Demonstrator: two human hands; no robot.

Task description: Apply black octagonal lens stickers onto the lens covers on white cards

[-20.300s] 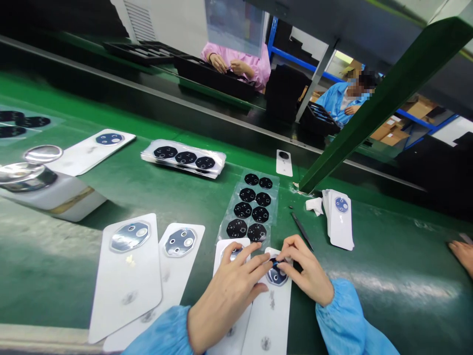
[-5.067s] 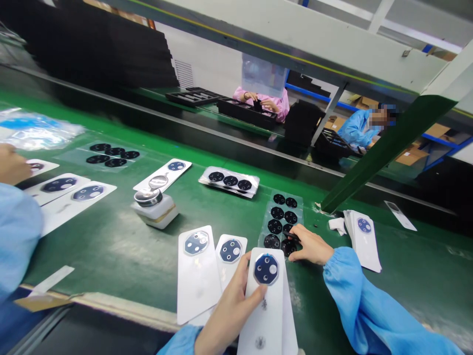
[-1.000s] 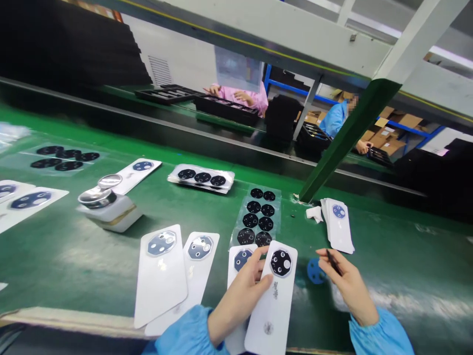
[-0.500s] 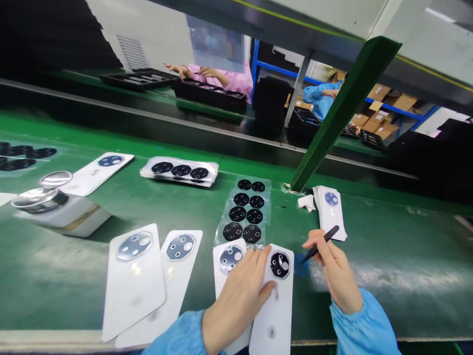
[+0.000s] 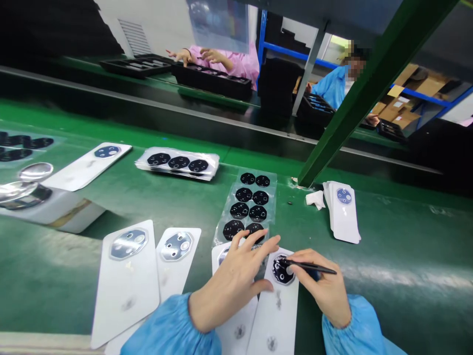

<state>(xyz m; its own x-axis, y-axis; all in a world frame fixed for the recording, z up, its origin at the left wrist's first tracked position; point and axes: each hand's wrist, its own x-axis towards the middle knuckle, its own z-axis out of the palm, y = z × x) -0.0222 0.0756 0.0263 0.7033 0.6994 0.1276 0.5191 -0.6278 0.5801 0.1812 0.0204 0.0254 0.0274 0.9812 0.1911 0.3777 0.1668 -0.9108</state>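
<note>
Clock centred on the black disc, 12 at the far side of the bench.

Right hand: fingers and thumb pinched together on a slim black tool, which lies nearly flat, tail toward 3 o'clock. Held low and close to the tip, probably for fine control. Fingertips sit at the edge of the black disc; whether they also press it, cannot tell.

Left hand: fingers spread wide, nothing gripped. It spans the neighbouring panel, thumb reaching over the white panel that bears the disc, presumably to steady it; contact unclear.

White panel lies flat, disc end away from the person, likely so both hands reach it easily.

Disc sheet at 11 o'clock, near the hands, apparently for easy reach. Panel stack between 1 and 2, seemingly kept aside to leave elbow room. Two wider panels overlap at 9.
</note>
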